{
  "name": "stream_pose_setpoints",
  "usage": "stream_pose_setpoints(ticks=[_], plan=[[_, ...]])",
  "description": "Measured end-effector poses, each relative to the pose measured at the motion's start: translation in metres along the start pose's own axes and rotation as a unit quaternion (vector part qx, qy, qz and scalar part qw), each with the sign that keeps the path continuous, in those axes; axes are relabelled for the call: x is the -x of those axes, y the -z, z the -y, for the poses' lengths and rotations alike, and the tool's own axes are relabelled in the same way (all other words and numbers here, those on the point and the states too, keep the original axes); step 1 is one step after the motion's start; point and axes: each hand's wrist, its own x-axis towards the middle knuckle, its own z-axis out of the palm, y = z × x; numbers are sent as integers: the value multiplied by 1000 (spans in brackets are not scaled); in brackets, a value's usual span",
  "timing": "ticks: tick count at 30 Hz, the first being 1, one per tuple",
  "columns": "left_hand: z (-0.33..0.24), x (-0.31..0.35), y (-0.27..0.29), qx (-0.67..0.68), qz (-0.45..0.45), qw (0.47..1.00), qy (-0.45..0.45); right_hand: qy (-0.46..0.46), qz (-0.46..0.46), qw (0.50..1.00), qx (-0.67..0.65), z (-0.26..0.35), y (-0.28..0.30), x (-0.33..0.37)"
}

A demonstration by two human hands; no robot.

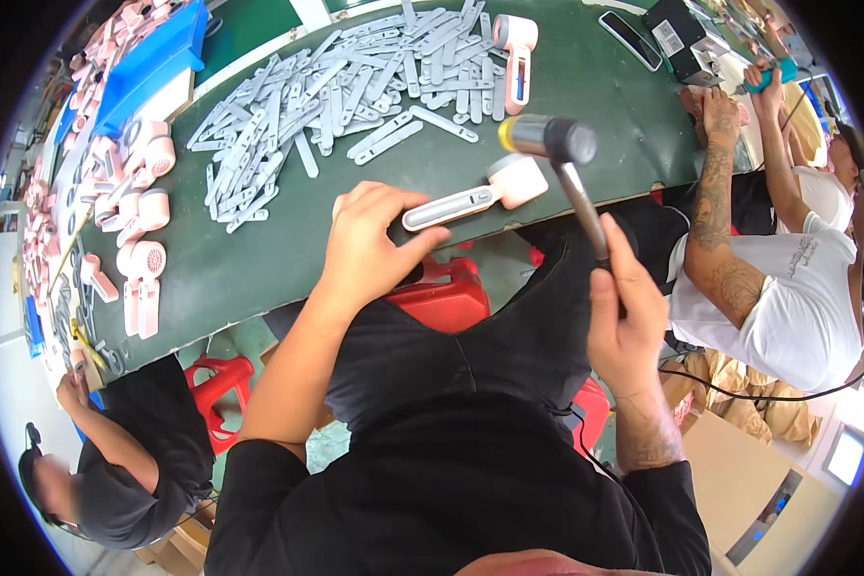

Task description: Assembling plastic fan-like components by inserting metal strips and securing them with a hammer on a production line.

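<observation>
A pink handheld device [520, 180] with a round head and a grey panel along its handle lies near the table's front edge. My left hand [370, 240] is at the free end of its handle, thumb on the near side and forefinger on the far side. Closed around a dark grip, my right hand [629, 312] holds up a mallet [552, 139] with a metal shaft and a yellow and a black face. The mallet's head is raised to the right of the device, overlapping its far right side in view.
Many loose grey panels [355, 86] are heaped on the green table [595, 106]. Another pink device [516, 62] lies behind them. Pink parts [144, 211] and a blue tray [154, 62] stand left. A phone [630, 40] and black box [682, 43] lie far right. People sit on both sides.
</observation>
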Motion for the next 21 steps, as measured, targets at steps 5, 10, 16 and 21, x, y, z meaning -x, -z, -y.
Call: stream_pose_setpoints(ticks=[5, 10, 16, 21], plan=[[8, 3, -8, 52, -15, 999, 2, -7, 118, 989, 87, -17, -18, 11], [8, 4, -10, 63, -11, 998, -7, 44, 64, 997, 19, -22, -19, 14], [13, 9, -14, 67, -7, 998, 6, 35, 81, 996, -9, -1, -26, 4], [12, 8, -16, 99, -2, 991, 90, 39, 186, 980, 60, 4, -29, -3]])
